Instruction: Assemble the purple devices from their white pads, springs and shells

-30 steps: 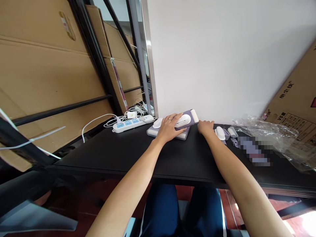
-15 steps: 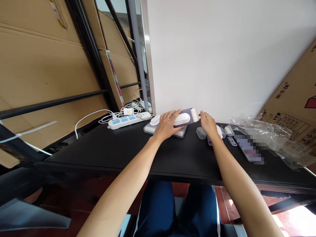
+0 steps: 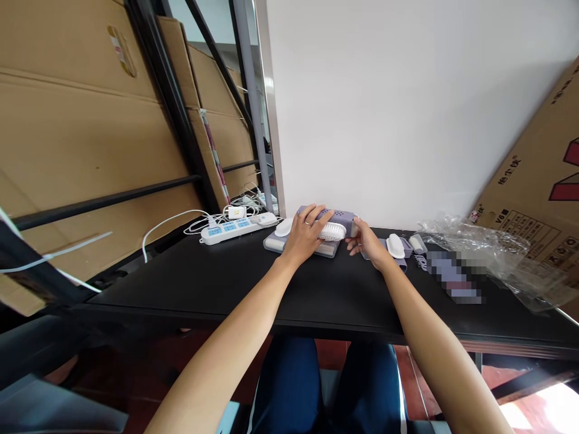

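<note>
Forearms stretch from the near edge of the black tabletop [image 3: 280, 289] toward its far edge, where both hands now work on 1 item. Half a second ago the right hand [image 3: 367, 244] hovered over a small clear cap and a white piece further right; now it has come left and pinches the right end of the purple device [image 3: 337, 215], fingers closed on it. The left hand [image 3: 304, 236] stays on the device, gripping its left part, with the white brush head [image 3: 333, 231] showing just under the fingers. The device has also tilted: earlier it lay flat with its white top up, now its purple side faces the camera. It sits on a pale grey tray [image 3: 275, 243] at the far edge, against the white wall. So the work has moved from loose parts to a 2-handed hold on the device itself.

Right of the hands lie a white oval piece [image 3: 395, 245], a small roller [image 3: 417, 243] and crumpled clear plastic [image 3: 488, 253]. Toward the far left corner sits a white power strip [image 3: 228, 229] with cables.
</note>
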`<state>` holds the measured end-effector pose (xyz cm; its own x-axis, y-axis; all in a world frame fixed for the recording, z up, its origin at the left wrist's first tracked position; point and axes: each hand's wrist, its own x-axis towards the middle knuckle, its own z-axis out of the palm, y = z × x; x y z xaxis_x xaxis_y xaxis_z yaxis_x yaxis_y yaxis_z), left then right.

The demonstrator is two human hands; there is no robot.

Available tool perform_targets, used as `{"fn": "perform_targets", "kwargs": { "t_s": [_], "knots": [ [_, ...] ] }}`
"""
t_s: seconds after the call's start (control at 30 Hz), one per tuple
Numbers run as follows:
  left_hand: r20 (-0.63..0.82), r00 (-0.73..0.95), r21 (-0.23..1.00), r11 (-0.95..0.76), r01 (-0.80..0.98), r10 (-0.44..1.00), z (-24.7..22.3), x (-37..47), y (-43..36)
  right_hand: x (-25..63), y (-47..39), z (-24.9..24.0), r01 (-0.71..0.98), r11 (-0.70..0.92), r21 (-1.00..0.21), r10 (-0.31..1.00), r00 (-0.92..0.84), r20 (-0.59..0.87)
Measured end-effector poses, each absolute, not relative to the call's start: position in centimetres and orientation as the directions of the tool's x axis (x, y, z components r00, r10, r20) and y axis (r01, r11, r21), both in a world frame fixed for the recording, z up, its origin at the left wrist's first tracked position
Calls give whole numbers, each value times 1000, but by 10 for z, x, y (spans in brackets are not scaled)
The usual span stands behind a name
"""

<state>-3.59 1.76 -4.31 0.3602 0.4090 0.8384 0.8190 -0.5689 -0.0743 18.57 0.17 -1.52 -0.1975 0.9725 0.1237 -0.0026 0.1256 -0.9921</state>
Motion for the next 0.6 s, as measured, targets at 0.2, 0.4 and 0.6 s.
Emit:
{"fn": "perform_targets", "kwargs": {
  "t_s": [0.2,0.4,0.6],
  "knots": [
    [848,366,-87,-580,810,384,-44,-39,20,193,-1,-13,-40,137,-990,940,-310,143],
    [826,385,-89,-580,810,411,-42,-37,18,192,-3,-12,-99,69,-993,967,-239,91],
    [832,358,-33,-607,794,423,-40,-40,24,191,-4,-9,-139,73,-988,958,-266,108]
  ]
}}
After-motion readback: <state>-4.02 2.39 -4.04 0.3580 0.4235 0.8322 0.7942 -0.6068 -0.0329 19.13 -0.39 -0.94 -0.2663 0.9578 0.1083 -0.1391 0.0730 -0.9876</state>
